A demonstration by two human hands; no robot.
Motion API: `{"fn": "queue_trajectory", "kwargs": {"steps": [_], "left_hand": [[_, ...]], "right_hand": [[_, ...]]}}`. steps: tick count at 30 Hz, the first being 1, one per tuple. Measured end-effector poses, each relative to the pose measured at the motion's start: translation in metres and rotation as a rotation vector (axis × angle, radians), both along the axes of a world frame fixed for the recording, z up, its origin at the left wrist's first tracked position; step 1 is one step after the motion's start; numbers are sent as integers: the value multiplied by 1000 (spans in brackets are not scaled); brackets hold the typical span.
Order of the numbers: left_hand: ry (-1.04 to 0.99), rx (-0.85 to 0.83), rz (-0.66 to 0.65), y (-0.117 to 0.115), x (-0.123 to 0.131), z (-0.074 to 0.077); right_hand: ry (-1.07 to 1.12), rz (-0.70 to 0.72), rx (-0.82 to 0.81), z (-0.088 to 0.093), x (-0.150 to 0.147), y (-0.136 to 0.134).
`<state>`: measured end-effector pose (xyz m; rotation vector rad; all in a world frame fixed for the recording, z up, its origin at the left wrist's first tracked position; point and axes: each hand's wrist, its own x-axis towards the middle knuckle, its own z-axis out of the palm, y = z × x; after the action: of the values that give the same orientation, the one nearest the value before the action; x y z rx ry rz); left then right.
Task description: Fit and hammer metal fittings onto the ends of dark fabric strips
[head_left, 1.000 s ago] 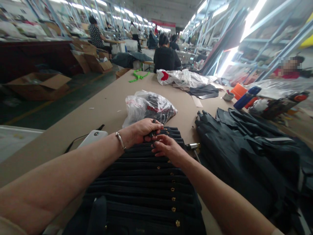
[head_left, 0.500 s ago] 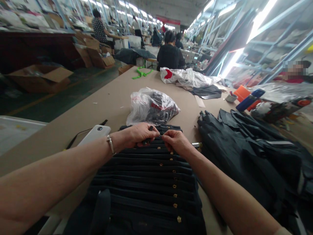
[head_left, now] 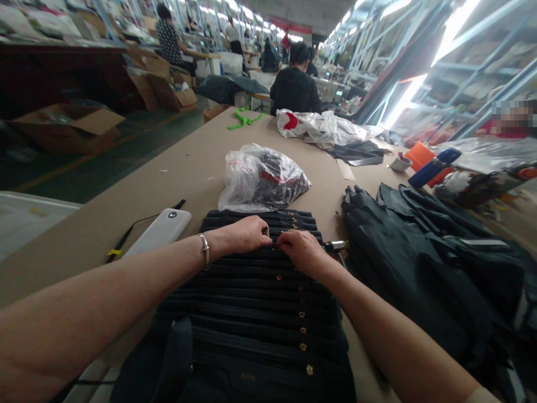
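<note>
A row of overlapping black bags [head_left: 247, 336] runs away from me down the table, each with a zipper and a small gold zipper slider [head_left: 309, 370]. Over the far part of the row, my left hand [head_left: 247, 234] is closed, with a small black piece [head_left: 265, 230] showing between its fingers. Close beside it on the right, my right hand [head_left: 300, 246] is closed in a pinch at a zipper. Whatever its fingertips hold is hidden. Both hands rest low against the bags, their fingertips a small gap apart.
Beyond the bags lies a clear plastic bag [head_left: 262, 178] with dark contents. A white phone [head_left: 161, 230] and a black cord are at left. Dark fabric pieces [head_left: 419, 263] are heaped at right, near a metal-ended tool [head_left: 335, 245]. A person in black [head_left: 296, 89] sits farther off.
Both hands have lowered onto the bags from just above them. The left hand has turned over, so less of the black piece shows. The view has shifted slightly.
</note>
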<state>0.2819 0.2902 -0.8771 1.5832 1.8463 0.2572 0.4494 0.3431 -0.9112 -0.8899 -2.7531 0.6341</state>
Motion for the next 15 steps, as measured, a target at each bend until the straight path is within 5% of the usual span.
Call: {"fn": "queue_trajectory", "kwargs": {"steps": [15], "left_hand": [[134,37,-50,1,-2,-10]], "right_hand": [[-164,-33,3,3,-10,1]]}}
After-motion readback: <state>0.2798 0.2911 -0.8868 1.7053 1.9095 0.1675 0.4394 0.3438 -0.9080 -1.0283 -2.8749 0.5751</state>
